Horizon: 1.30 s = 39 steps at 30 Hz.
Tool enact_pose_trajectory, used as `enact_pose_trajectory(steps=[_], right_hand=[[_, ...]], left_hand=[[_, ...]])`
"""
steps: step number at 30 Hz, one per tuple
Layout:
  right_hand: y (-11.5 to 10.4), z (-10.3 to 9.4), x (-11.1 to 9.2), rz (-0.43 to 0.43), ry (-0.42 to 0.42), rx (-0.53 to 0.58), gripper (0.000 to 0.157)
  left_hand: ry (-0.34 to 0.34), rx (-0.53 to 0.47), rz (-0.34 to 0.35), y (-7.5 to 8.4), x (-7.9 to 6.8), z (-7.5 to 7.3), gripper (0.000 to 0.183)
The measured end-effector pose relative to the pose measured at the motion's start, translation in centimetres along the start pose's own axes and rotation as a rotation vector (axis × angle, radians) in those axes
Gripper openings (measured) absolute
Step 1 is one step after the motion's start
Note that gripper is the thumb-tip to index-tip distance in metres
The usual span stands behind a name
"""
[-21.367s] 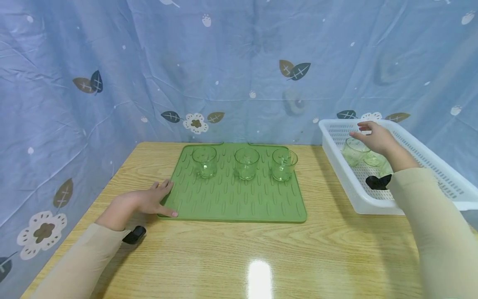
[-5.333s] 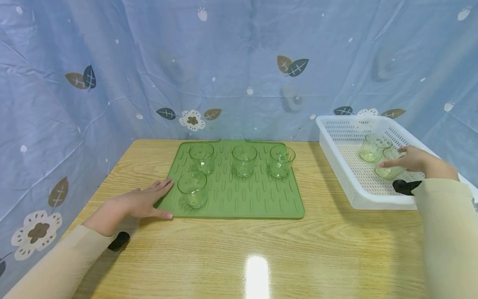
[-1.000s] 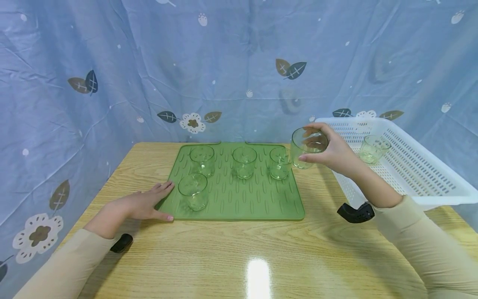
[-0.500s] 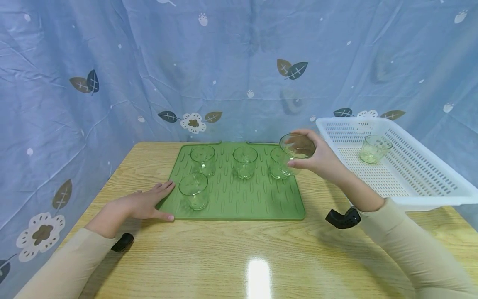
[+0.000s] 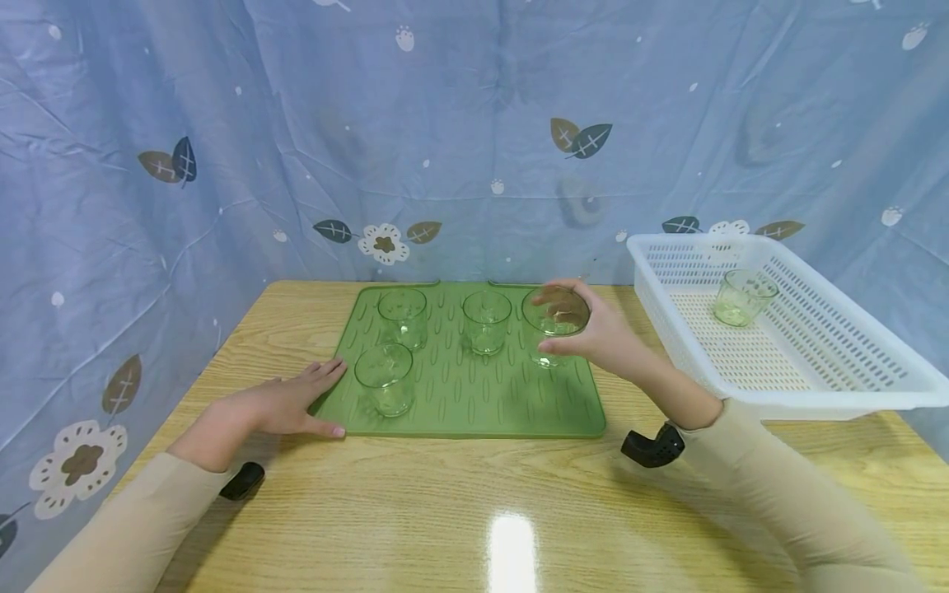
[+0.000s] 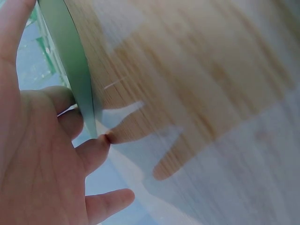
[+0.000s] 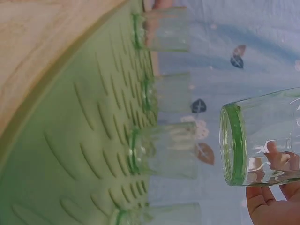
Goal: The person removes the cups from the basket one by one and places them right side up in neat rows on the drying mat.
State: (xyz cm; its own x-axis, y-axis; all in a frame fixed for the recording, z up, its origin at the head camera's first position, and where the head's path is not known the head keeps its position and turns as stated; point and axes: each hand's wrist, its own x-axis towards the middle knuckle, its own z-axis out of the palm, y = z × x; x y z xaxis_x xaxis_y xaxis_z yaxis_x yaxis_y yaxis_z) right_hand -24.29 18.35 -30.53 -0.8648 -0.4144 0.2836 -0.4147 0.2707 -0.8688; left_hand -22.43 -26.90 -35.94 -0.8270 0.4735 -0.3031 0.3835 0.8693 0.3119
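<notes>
My right hand (image 5: 604,333) grips a clear green-tinted drinking glass (image 5: 535,329) around its side, fingers behind and thumb in front. This glass overlaps the back-right one in the head view; the right wrist view shows its base raised off the ribbed green drying mat (image 5: 474,408). Standing on the mat are a back-left glass (image 5: 403,317), a back-middle glass (image 5: 487,321) and a front-left glass (image 5: 385,379). My left hand (image 5: 289,403) lies with fingers spread at the mat's left edge, its fingertips touching the edge in the left wrist view.
A white perforated plastic basket (image 5: 823,403) stands on the right of the wooden table (image 5: 400,511), with one green glass (image 5: 741,298) in it. A blue patterned curtain (image 5: 460,148) hangs behind the table. Black wrist devices sit at both cuffs.
A fourth glass has come onto the mat's front left. Since then the right hand has lifted another from the basket and carried it left and down over the mat. The left hand stays put.
</notes>
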Motion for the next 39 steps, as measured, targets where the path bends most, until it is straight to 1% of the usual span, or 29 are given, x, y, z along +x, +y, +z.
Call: enact_pose_trajectory(steps=[6, 12, 17, 23, 29, 36, 39], right_hand=[[0.6, 1.6, 0.4, 0.005, -0.053, 0.037, 0.081], [0.8, 3.2, 0.6, 0.014, -0.081, 0.062, 0.082], [1.2, 4.4, 0.9, 0.005, -0.108, 0.084, 0.082], [1.7, 5.4, 1.1, 0.015, -0.139, 0.104, 0.089], [2.2, 6.3, 1.1, 0.043, -0.17, 0.083, 0.09], [2.8, 7.6, 0.9, 0.077, -0.208, 0.098, 0.091], [3.0, 8.1, 0.8, 0.091, -0.211, 0.075, 0.092]], left_hand=[[-0.009, -0.003, -0.006, -0.1, 0.1, -0.1, 0.116], [-0.015, -0.013, -0.006, -0.2, 0.2, 0.0, 0.116], [-0.019, -0.022, -0.013, -0.2, 0.2, 0.0, 0.116], [-0.017, -0.02, -0.011, -0.2, 0.1, 0.0, 0.116], [-0.021, -0.022, -0.011, -0.2, 0.2, 0.0, 0.116], [-0.023, -0.024, -0.01, -0.1, 0.1, 0.0, 0.116], [-0.022, -0.022, -0.01, -0.1, 0.2, 0.1, 0.116]])
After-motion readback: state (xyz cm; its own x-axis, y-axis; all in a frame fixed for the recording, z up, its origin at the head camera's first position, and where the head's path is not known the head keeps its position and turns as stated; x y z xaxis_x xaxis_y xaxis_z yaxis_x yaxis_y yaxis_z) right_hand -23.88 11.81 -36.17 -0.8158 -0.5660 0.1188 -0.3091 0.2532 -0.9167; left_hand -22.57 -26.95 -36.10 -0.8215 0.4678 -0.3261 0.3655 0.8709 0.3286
